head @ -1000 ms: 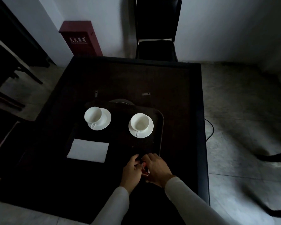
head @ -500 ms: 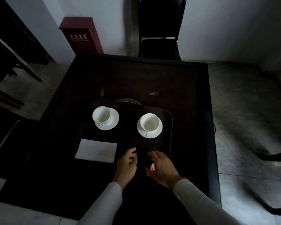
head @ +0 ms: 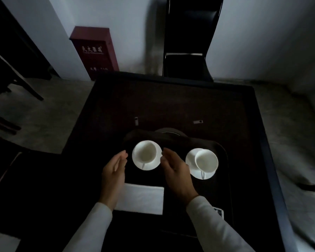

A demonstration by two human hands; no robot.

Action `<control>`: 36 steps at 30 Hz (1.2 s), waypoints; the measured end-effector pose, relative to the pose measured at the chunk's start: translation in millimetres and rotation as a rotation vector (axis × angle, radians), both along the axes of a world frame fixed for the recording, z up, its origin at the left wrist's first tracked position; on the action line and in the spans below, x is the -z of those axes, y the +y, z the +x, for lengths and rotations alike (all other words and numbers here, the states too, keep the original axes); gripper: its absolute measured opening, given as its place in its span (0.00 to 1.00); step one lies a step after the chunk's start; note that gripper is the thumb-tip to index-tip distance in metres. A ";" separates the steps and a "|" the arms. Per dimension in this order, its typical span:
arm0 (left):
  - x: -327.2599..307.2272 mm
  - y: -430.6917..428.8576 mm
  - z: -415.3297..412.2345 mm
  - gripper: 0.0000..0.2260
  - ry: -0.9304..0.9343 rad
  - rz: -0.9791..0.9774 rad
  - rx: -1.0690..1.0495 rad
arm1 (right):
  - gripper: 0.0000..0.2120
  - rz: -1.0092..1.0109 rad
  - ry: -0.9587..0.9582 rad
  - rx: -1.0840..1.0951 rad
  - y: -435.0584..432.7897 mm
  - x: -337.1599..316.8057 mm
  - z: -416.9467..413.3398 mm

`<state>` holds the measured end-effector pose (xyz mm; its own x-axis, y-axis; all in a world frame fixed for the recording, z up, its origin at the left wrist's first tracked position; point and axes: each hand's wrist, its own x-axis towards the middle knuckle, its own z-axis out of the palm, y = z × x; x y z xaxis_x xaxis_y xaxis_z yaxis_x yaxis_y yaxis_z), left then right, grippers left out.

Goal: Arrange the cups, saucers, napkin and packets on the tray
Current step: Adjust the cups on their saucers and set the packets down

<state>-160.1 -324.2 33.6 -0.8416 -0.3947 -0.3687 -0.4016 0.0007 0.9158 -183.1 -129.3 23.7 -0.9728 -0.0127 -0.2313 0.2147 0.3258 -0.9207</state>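
Both hands frame the left cup and saucer on a dark tray: the left hand (head: 115,171) hangs open just left of the saucer, fingers together and extended, palm turned inward, holding nothing, while the right hand (head: 176,171) reaches in from the other side, loosely open, its fingertips (head: 165,154) at the saucer's right rim; whether they touch it cannot be told in the dim light. Between them the left cup (head: 146,151) stands upright on the left saucer (head: 140,165), its handle toward the person. On the tray's right side, the right cup (head: 206,161) stands on the right saucer (head: 191,159), set toward the saucer's right edge, handle also toward the person. A white napkin (head: 144,198) lies flat on the near left part of the tray (head: 224,179), partly under the left wrist. A small packet (head: 219,211) with a dark printed face shows just beside the right sleeve (head: 211,220) near the tray's near right corner, mostly hidden by it. The tray rests on a dark square table (head: 171,106), where two small light tags (head: 136,121) lie beyond the tray. Past the table stand a black chair (head: 187,51) and a dark red cabinet (head: 95,51) against a pale wall.
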 end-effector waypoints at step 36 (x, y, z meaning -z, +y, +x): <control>48.3 -13.3 -34.4 0.27 0.051 0.079 0.208 | 0.25 -0.135 0.036 0.180 -36.4 55.2 -23.1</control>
<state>-194.5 -337.5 -14.7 -0.9201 -0.1818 -0.3469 -0.3538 0.0060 0.9353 -206.1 -165.8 -31.5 -0.9698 0.1332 -0.2044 0.2244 0.1587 -0.9615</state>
